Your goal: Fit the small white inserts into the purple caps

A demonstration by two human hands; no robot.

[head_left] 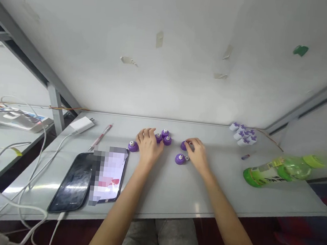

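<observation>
Several purple dome-shaped pieces with white tops stand on the grey table [157,184]. My left hand [148,146] rests among them, its curved fingers beside one small purple piece [158,138] and holding nothing visible. Two more purple pieces [166,136] stand just beyond those fingers, and another [133,146] lies to the hand's left. My right hand [196,154] has its fingertips over a purple piece [183,145], which is partly hidden. Just below that hand is a further purple dome [180,159], with a small white-and-grey part [187,158] touching it.
On the left are a black phone [71,183], a device with a pixelated screen [108,175], a pen [100,137], a white charger [82,125], and cables. A green bottle [281,172] lies at right, below a white-and-purple cluster [243,134]. A wall stands behind.
</observation>
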